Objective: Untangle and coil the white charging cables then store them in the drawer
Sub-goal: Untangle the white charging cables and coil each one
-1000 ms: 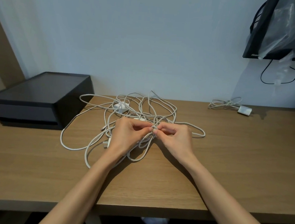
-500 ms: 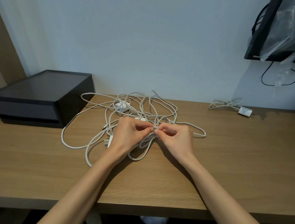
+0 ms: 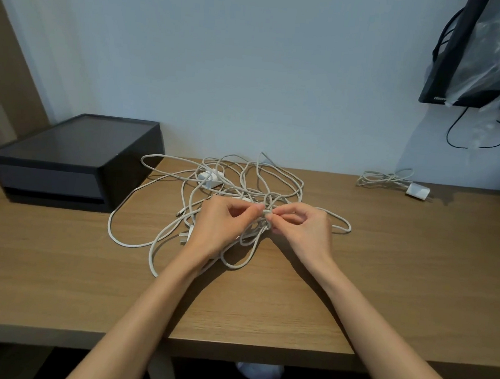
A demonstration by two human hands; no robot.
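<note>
Pinching one knot in the tangled white charging cables [image 3: 243, 188], the left hand [image 3: 222, 226] and right hand [image 3: 302, 232] curl their fingers [image 3: 257, 209] around limp, light cord; that knot looks the best hold.

White cables [image 3: 182, 196], black drawer box [image 3: 74, 157], brown woodgrain table [image 3: 385, 274].

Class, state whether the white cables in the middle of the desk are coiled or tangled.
Tangled: the white cables sprawl in loose crossing loops.

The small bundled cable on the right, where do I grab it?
Pinch the bundled cable across its gathered middle, coming down from above: it lies flat on the table, loops bunched narrow, white plug at its right end.
</note>
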